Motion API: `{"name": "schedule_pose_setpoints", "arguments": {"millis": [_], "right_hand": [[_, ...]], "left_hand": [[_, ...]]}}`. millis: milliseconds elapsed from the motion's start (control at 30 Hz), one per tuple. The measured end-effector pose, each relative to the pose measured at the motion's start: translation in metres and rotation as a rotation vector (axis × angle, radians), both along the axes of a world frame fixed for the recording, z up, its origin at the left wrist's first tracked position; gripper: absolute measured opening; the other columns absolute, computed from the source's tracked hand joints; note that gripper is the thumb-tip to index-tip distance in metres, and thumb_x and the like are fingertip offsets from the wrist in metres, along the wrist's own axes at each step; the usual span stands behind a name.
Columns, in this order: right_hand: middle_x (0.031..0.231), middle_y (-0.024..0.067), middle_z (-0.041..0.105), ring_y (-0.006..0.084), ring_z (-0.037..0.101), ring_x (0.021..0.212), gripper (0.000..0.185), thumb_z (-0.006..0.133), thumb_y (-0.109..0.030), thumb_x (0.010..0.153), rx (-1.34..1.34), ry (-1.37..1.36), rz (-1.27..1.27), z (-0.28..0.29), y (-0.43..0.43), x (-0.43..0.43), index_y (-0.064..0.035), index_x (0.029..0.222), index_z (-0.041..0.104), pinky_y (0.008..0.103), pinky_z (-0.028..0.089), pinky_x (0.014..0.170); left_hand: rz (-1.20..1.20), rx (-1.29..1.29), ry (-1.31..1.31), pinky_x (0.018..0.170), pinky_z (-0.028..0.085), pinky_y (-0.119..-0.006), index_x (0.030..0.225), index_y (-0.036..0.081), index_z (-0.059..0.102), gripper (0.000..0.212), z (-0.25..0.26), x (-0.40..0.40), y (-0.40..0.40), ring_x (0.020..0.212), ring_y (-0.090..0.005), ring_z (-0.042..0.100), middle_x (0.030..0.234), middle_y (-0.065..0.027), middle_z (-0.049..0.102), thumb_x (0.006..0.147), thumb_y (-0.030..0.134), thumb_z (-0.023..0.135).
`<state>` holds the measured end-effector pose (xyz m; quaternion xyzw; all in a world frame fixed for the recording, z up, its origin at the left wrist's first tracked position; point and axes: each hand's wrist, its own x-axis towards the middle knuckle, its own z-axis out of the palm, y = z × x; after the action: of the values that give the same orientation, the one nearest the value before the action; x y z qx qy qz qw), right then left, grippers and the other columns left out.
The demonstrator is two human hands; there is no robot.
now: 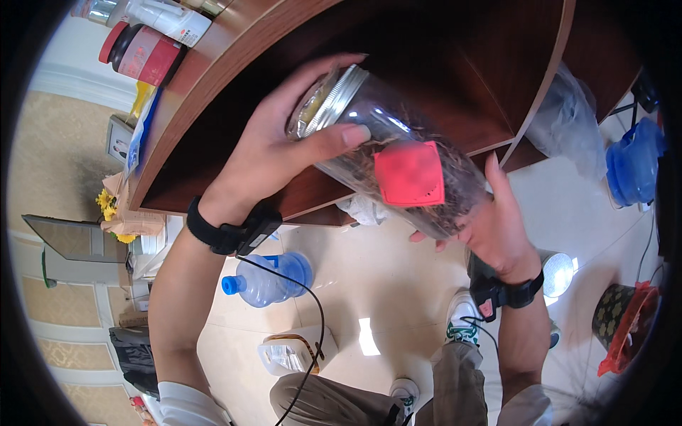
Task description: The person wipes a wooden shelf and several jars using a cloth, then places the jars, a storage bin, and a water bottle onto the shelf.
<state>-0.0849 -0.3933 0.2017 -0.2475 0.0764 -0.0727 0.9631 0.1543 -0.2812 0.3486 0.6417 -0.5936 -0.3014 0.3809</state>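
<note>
A clear jar (367, 106) of dried brown strands, with a silver metal screw lid and a red paper label (410, 173), lies tilted between my hands. My left hand (287, 128) grips it at the lid end, thumb on the jar's shoulder. Beneath the base end is my right hand (490, 223), palm and fingers against it and thumb raised. Something in shiny clear wrapping (311, 109) shows at the lid's top, partly covered by my left hand. Behind the jar opens a dark compartment of a wooden cabinet (213, 69).
A black-lidded-body bottle with a red cap (152, 56) stands on the cabinet top. On the tiled floor are a large blue-capped water bottle (272, 279), a white bin (298, 351) and a red-lined basket (623, 325). A clear plastic bag (567, 125) hangs by the cabinet.
</note>
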Motion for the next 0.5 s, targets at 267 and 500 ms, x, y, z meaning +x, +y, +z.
{"name": "schedule_pose_setpoints", "arguments": {"millis": [267, 500], "right_hand": [[0.141, 0.0168, 0.061, 0.0223, 0.072, 0.102, 0.058, 0.058, -0.024, 0.106, -0.344, 0.194, -0.252, -0.017, 0.033, 0.0, 0.0025, 0.154, 0.037, 0.0303, 0.054, 0.085], [0.135, 0.0118, 0.065, 0.0158, 0.07, 0.097, 0.045, 0.064, -0.016, 0.103, -0.394, 0.29, -0.313, -0.037, 0.04, 0.0, -0.0034, 0.144, 0.05, 0.0271, 0.053, 0.082]], "left_hand": [[0.184, -0.004, -0.515, 0.113, 0.043, -0.037, 0.149, 0.009, 0.05, 0.077, 0.017, 0.024, -0.014, 0.128, -0.0259, 0.058, 0.137, -0.0141, 0.061, 0.081, 0.023, 0.085], [-0.043, 0.073, -0.681, 0.118, 0.039, -0.039, 0.152, 0.012, 0.047, 0.079, 0.017, 0.042, -0.046, 0.139, -0.0284, 0.05, 0.147, -0.0141, 0.054, 0.082, 0.017, 0.083]]}}
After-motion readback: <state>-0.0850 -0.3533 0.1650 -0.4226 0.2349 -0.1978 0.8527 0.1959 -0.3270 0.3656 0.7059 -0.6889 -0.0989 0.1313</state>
